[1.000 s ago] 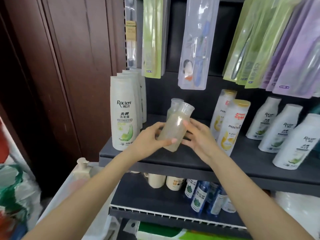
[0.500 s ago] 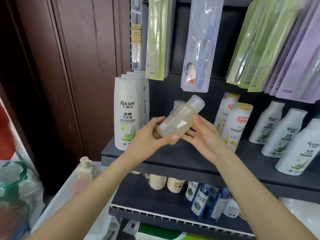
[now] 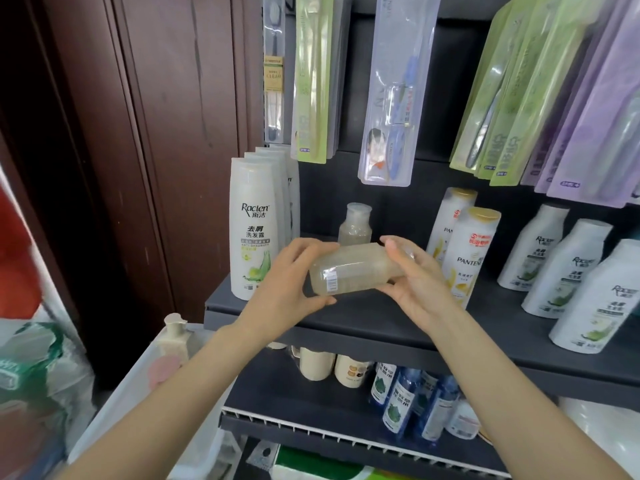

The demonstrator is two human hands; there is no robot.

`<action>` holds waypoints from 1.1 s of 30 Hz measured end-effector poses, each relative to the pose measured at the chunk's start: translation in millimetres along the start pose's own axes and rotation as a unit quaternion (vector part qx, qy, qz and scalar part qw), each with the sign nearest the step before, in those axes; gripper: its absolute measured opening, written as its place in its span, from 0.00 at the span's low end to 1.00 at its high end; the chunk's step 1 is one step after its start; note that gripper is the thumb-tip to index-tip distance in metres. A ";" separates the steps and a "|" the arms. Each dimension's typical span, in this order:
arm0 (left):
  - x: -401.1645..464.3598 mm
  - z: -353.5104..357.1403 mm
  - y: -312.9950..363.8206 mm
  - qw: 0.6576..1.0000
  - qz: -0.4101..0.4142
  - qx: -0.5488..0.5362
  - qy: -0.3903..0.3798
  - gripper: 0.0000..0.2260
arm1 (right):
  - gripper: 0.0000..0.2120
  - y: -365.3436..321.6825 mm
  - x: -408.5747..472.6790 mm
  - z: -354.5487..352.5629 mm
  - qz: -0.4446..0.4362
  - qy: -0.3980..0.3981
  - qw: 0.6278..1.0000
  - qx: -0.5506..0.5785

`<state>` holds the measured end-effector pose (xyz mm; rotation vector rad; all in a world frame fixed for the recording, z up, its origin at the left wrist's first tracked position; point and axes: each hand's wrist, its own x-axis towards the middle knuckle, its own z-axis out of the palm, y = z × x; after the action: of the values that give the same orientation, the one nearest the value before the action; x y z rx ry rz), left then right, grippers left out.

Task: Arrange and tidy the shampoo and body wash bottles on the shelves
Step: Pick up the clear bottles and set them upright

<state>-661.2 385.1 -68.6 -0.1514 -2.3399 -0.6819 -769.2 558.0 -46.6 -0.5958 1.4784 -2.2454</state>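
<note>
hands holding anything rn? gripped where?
Yes: a clear bottle, lying sideways above the shelf. Left hand grips its base end, right hand its cap end.

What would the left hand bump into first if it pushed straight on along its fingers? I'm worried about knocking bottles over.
Probably the Pantene bottles. The left hand points up and right, gripping the base of the sideways clear bottle; the right hand holds its cap end. Depth is unclear, so the upright clear bottle behind could come first.

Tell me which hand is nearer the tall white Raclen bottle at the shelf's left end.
Left. The left hand is just right of the Raclen bottle, gripping the clear bottle's base; the right hand holds its far end.
</note>
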 end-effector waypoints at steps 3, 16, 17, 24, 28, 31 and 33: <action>2.3 -5.4 6.2 0.977 -0.122 -0.170 -0.039 0.32 | 0.09 -1.7 -0.2 0.0 -0.030 0.004 0.999 0.021; -3.8 4.7 -2.9 0.997 0.006 -0.001 0.072 0.29 | 0.18 -1.4 -5.0 -7.1 -0.029 0.022 0.999 -0.031; -2.2 3.9 -1.3 0.999 -0.010 -0.011 0.044 0.29 | 0.18 -2.3 -4.3 -6.9 -0.038 0.031 0.998 -0.031; 14.2 5.4 4.8 0.979 -0.126 -0.126 -0.104 0.30 | 0.18 -14.1 3.7 10.1 -0.154 -0.078 0.936 -0.306; 23.6 8.9 7.5 0.982 -0.123 -0.100 -0.104 0.30 | 0.21 -15.1 11.9 12.3 -0.148 -0.081 0.934 -0.315; 26.9 14.6 9.5 0.983 -0.131 -0.110 -0.072 0.29 | 0.22 -12.6 17.3 11.4 -0.141 -0.022 0.939 -0.314; 26.2 21.9 9.0 0.983 -0.140 -0.113 -0.036 0.29 | 0.21 -11.9 21.9 10.1 -0.142 0.002 0.928 -0.345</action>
<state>-691.3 402.0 -61.5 0.0563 -2.3706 -1.0965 -783.0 543.1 -29.0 -1.0622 2.3229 -1.8595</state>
